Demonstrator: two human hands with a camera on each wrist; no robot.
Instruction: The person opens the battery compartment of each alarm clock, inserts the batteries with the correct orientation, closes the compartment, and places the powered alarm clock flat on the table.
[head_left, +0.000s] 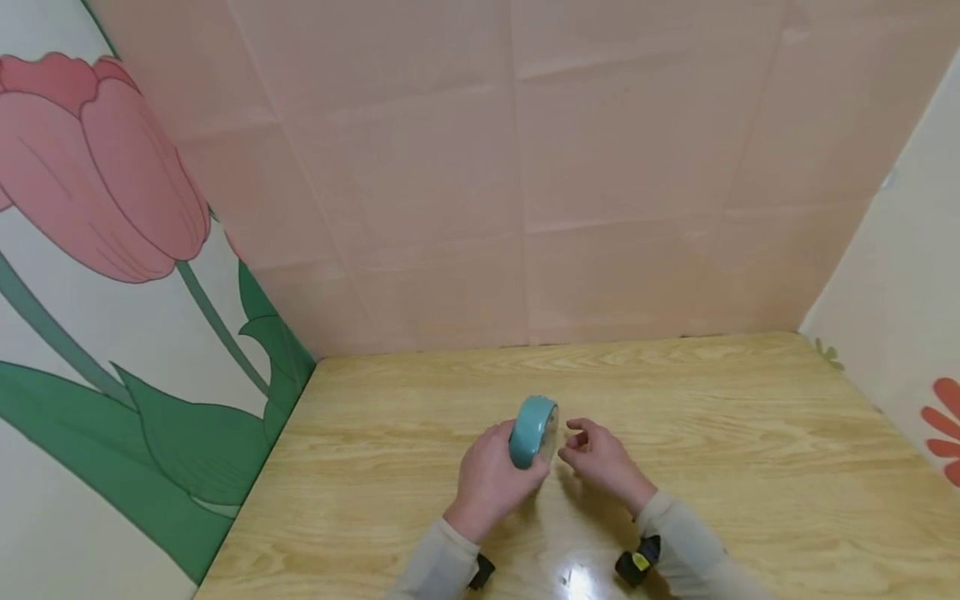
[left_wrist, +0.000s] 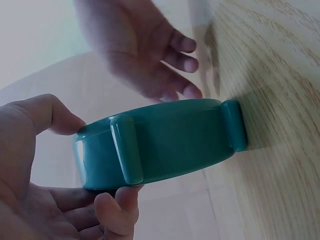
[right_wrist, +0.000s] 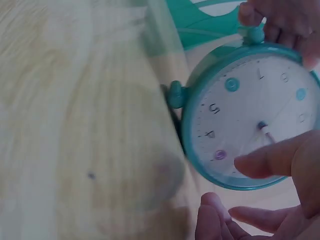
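Observation:
A round teal clock (head_left: 531,433) stands on edge, close over the table, with its pale face turned to the right. My left hand (head_left: 491,475) grips it by the rim; the thumb (left_wrist: 60,117) lies on one side and curled fingers on the other. Two short rounded feet, one of them this teal foot (left_wrist: 127,150), stick out from the rim. In the right wrist view the clock face (right_wrist: 255,100) shows numbers and a small hand near the middle. My right hand (head_left: 603,462) hovers beside the face with loosely bent fingers, its thumb (right_wrist: 270,157) overlapping the dial, holding nothing.
The wood-grain table (head_left: 750,433) spreads out around both hands. A pink sheet (head_left: 525,208) hangs behind it. A wall with a painted tulip (head_left: 112,167) borders the left, and a pale wall (head_left: 900,275) with a red flower the right.

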